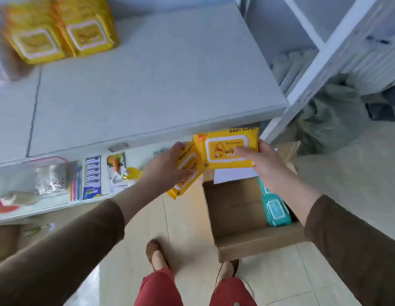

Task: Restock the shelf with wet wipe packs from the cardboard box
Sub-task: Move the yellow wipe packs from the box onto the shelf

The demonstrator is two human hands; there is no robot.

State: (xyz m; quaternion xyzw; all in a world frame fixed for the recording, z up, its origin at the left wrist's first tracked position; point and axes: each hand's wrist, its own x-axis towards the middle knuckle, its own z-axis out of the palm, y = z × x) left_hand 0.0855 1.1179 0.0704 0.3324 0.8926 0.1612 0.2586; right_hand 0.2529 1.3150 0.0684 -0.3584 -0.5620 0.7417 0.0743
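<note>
My left hand [168,166] grips a yellow baby wipes pack [184,173], tilted, just below the front edge of the white shelf [148,89]. My right hand [267,166] holds a second yellow wipes pack [220,149] flat, label up, above the open cardboard box [232,208] on the floor. Inside the box at its right lies a teal wipes pack [276,210]. Two yellow packs [59,32] stand at the shelf's back left, blurred.
A lower shelf [59,180] at the left holds small packaged goods such as toothbrushes and a blister card. A white rack frame [313,69] rises on the right with grey bags behind it. My feet stand on the pale floor beside the box.
</note>
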